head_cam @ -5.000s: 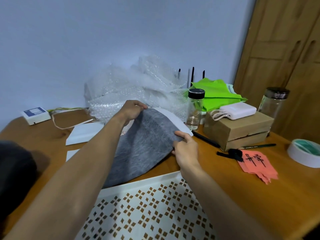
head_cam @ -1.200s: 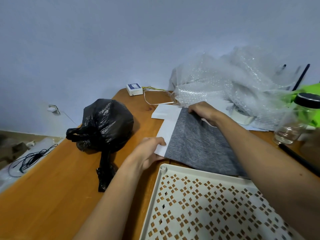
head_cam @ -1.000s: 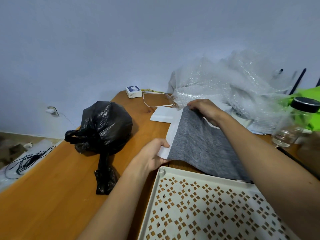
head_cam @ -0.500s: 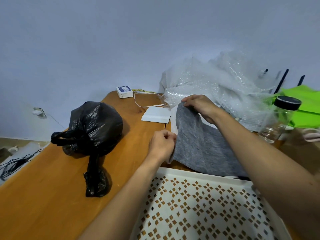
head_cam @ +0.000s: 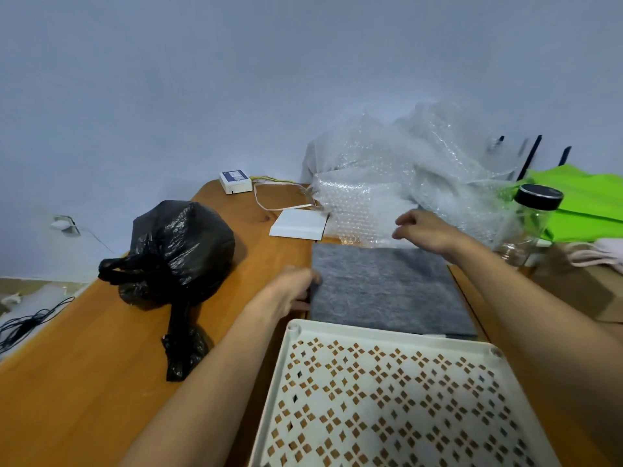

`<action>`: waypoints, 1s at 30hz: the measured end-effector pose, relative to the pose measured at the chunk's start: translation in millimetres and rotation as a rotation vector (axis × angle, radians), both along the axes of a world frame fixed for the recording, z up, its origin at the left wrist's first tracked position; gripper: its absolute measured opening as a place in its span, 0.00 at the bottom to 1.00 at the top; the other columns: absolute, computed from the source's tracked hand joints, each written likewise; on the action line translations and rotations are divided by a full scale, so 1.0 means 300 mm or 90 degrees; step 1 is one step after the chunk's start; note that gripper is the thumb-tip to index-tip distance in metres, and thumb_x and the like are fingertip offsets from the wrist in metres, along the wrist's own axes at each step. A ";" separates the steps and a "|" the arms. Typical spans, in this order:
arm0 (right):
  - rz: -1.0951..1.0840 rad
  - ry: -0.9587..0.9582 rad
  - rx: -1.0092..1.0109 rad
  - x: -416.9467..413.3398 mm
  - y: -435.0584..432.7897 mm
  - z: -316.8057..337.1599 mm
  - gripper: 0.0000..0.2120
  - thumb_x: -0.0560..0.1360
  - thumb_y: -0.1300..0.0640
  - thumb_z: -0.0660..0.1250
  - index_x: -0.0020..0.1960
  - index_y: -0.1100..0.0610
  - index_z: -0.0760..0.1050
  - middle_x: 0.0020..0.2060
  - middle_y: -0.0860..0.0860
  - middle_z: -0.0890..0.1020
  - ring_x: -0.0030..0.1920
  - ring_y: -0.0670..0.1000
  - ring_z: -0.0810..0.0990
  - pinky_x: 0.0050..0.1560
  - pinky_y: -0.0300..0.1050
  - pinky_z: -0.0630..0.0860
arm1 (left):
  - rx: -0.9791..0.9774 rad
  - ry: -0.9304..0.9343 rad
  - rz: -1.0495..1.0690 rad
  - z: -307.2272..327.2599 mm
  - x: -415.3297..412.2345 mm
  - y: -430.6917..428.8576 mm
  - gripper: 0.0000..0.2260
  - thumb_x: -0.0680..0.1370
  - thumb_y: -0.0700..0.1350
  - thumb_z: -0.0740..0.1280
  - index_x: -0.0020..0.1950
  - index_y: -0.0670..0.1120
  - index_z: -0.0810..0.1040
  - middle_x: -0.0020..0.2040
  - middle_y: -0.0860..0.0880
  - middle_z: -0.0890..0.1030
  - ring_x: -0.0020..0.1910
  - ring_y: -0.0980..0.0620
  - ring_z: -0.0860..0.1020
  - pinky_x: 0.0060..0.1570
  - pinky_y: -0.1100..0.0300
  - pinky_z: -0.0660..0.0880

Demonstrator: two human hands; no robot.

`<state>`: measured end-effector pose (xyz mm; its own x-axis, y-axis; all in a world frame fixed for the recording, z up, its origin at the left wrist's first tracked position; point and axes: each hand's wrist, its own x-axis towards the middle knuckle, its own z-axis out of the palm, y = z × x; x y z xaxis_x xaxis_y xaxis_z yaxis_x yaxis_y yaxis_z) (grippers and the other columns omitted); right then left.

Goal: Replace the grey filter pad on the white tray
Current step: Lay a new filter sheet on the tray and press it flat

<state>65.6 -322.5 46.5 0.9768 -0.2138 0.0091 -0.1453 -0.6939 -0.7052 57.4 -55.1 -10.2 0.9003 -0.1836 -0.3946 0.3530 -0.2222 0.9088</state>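
The grey filter pad [head_cam: 384, 291] lies flat on the wooden table, just beyond the far rim of the white tray [head_cam: 387, 333]. The tray has a perforated diamond-pattern floor with nothing on it. My left hand [head_cam: 291, 289] is at the pad's left edge, thumb on top and fingers under, pinching that edge. My right hand [head_cam: 424, 230] hovers above the pad's far edge with fingers apart, holding nothing.
A tied black plastic bag [head_cam: 178, 247] sits left of the pad. Bubble wrap [head_cam: 387, 183] is piled behind it, with a flat white box [head_cam: 300, 224] and a small white device [head_cam: 235, 182] nearby. A glass jar [head_cam: 529, 227] and green cloth [head_cam: 586, 193] stand at right.
The pad, raised and curled between both hands before, now lies flat. My right hand has let go of its far corner and lifted. The white sheet beneath it no longer shows.
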 end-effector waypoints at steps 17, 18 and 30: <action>-0.179 0.076 0.169 -0.305 -0.176 -0.192 0.09 0.80 0.56 0.68 0.51 0.61 0.83 0.44 0.55 0.84 0.41 0.54 0.82 0.31 0.41 0.77 | -0.031 -0.024 -0.001 -0.007 0.054 -0.041 0.03 0.79 0.38 0.67 0.52 0.44 0.79 0.55 0.44 0.83 0.56 0.45 0.79 0.67 0.46 0.72; -0.180 0.058 0.192 -0.308 -0.174 -0.199 0.08 0.80 0.58 0.68 0.52 0.60 0.84 0.45 0.55 0.85 0.43 0.54 0.84 0.36 0.43 0.78 | -0.044 -0.026 -0.004 -0.009 0.053 -0.037 0.05 0.79 0.38 0.67 0.53 0.43 0.80 0.55 0.44 0.84 0.57 0.44 0.80 0.68 0.45 0.72; -0.213 0.027 0.327 -0.361 -0.080 -0.179 0.07 0.78 0.63 0.68 0.54 0.59 0.84 0.46 0.54 0.87 0.46 0.53 0.86 0.42 0.44 0.79 | -0.075 -0.079 -0.001 -0.003 0.001 -0.034 0.08 0.81 0.38 0.65 0.58 0.39 0.81 0.53 0.42 0.85 0.48 0.46 0.83 0.41 0.57 0.77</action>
